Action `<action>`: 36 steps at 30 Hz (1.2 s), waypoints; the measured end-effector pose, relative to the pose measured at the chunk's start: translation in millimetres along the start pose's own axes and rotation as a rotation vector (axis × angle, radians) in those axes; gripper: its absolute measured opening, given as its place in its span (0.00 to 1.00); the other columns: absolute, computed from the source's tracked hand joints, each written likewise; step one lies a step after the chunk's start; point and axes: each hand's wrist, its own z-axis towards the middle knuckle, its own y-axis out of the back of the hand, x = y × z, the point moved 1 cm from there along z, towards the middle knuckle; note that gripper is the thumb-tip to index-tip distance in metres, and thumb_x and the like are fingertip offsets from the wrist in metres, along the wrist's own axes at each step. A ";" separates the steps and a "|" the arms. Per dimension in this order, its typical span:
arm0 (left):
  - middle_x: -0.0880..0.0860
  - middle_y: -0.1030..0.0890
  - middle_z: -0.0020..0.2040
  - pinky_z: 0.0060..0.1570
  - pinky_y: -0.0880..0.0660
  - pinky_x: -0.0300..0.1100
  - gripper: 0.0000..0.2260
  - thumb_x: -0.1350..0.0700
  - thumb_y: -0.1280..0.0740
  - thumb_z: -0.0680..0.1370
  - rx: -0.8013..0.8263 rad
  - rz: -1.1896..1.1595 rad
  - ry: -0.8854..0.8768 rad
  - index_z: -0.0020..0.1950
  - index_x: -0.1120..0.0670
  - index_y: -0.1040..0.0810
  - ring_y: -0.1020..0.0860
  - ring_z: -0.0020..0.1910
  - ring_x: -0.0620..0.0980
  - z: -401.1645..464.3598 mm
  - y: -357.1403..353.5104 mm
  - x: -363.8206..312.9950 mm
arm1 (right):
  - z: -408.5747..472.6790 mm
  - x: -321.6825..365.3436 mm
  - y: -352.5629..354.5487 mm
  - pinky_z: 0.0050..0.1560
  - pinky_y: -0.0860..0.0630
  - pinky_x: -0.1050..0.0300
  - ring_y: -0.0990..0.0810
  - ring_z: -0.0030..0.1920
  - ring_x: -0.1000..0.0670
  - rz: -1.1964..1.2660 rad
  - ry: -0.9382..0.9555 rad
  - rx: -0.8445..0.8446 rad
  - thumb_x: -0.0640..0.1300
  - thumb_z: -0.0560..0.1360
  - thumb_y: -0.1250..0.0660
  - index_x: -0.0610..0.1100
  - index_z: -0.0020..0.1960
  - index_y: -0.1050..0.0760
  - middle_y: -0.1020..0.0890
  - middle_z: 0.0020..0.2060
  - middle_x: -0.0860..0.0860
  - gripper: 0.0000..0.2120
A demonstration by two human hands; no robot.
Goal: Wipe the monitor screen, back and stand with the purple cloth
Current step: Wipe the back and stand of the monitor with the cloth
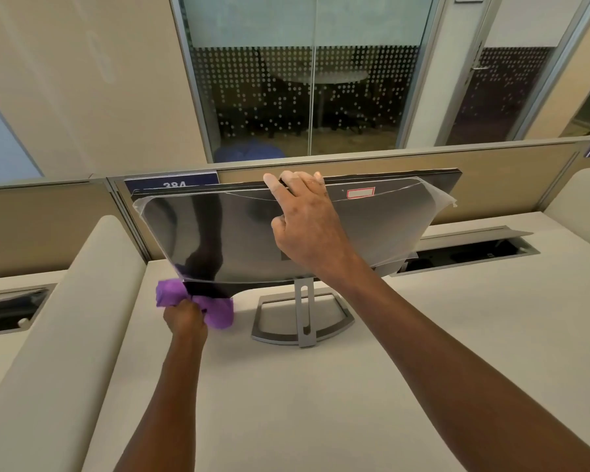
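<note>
The monitor [252, 233] sits on a pale desk [286, 403], tilted so its top leans back toward the partition [491, 172], with a loose clear film [436, 199] hanging off its right side. It looks thin and light but top-heavy on that skinny stand [304, 315], and the glossy face probably marks easily, so holding the top edge seems smartest. That's where the right hand [307, 226] is, fingers curled over the top rim. The left hand [184, 318] has its fingers clamped round the bunched purple cloth [215, 308], right at the lower left corner of the panel. Plenty of bare desk in front, but the partition is close behind, so reaching the back looks tight
</note>
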 end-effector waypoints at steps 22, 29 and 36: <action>0.60 0.19 0.48 0.54 0.25 0.54 0.14 0.74 0.41 0.76 0.386 -0.191 0.509 0.52 0.57 0.25 0.21 0.48 0.60 -95.0 -94.3 33.8 | -0.4 0.5 1.5 0.77 0.50 0.44 0.37 0.72 0.44 0.028 -0.002 -0.001 0.39 0.74 0.38 0.45 0.75 0.37 0.30 0.69 0.44 0.29; 0.61 0.20 0.52 0.53 0.26 0.55 0.14 0.74 0.40 0.75 0.352 -0.206 0.531 0.56 0.59 0.26 0.21 0.49 0.60 -96.4 -91.2 30.1 | -1.4 -1.5 1.1 0.77 0.50 0.43 0.38 0.73 0.44 0.020 0.007 0.006 0.39 0.74 0.39 0.45 0.75 0.37 0.31 0.70 0.45 0.29; 0.60 0.23 0.48 0.68 0.34 0.62 0.14 0.75 0.43 0.74 0.172 -0.232 0.485 0.52 0.60 0.27 0.23 0.50 0.57 -101.3 -42.8 49.0 | -0.6 -3.1 -0.4 0.77 0.49 0.43 0.36 0.72 0.44 -0.003 0.032 -0.012 0.39 0.73 0.40 0.44 0.74 0.36 0.29 0.68 0.45 0.29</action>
